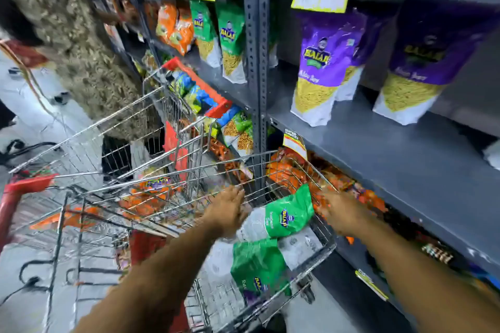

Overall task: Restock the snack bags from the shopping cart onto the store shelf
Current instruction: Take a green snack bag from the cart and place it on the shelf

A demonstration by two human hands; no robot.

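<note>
Hands over the cart: your left hand is spread, fingers on the upper green bag; your right hand is blurred, and I cannot tell its grip. Two green bags lie in the cart, the second below the first. Three purple bags stand on the shelf above the cart.
</note>
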